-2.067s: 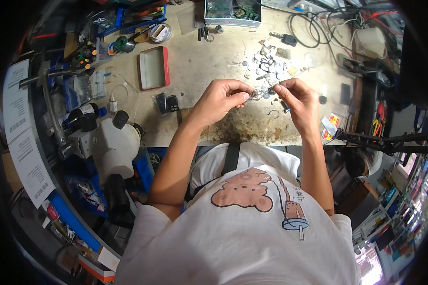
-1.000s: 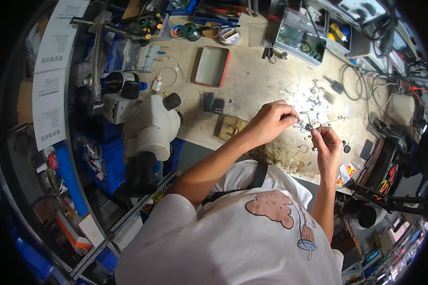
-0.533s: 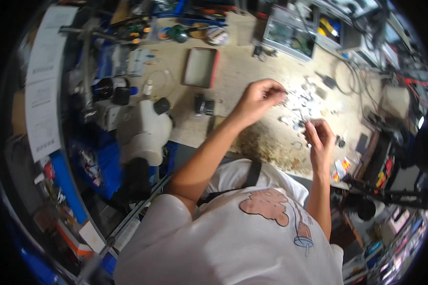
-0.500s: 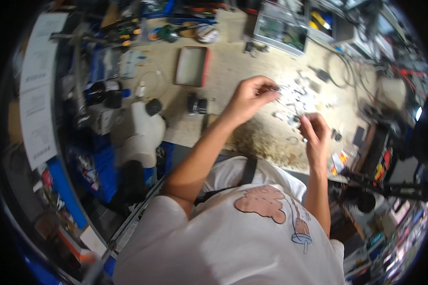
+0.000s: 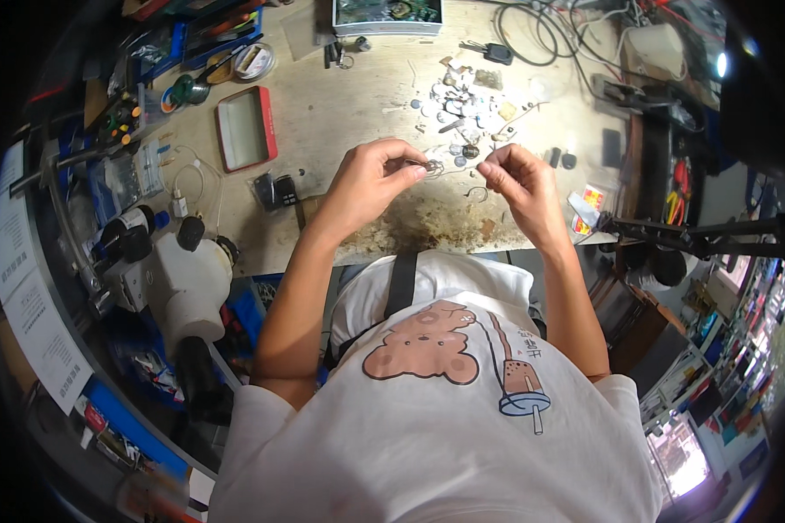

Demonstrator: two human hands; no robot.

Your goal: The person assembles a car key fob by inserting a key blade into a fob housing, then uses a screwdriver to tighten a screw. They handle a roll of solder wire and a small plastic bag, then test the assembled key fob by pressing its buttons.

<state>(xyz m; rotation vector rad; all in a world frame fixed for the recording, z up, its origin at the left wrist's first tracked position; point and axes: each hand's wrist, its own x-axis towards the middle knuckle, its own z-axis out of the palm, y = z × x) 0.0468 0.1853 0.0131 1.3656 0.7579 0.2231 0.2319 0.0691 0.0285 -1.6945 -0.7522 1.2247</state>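
Note:
Between the thumb and fingers of my left hand [image 5: 368,181] is a small loose coil of thin wire [image 5: 433,166], held just above the bench. Across from it, my right hand [image 5: 523,183] is closed in a pinch. A fine strand seems to run from the coil toward its fingertips, but what they grip is too small to make out. Small round metal discs [image 5: 460,161] lie on the bench between the hands. Just beyond sits a brightly lit heap of small parts [image 5: 455,106], some silvery and some white. A curved bit of wire [image 5: 477,193] rests near my right hand.
A red-rimmed open box [image 5: 269,131] stands left on the worn wooden bench [image 5: 340,105]. A white microscope [image 5: 187,288] is at the near left. A bin of circuit boards [image 5: 388,29], a black key fob [image 5: 497,53] and looped cables [image 5: 541,35] are farther back.
The view has swung, so the bench sits differently in the picture. My hands have come level with each other in front of the heap, and the wire coil now shows clearly.

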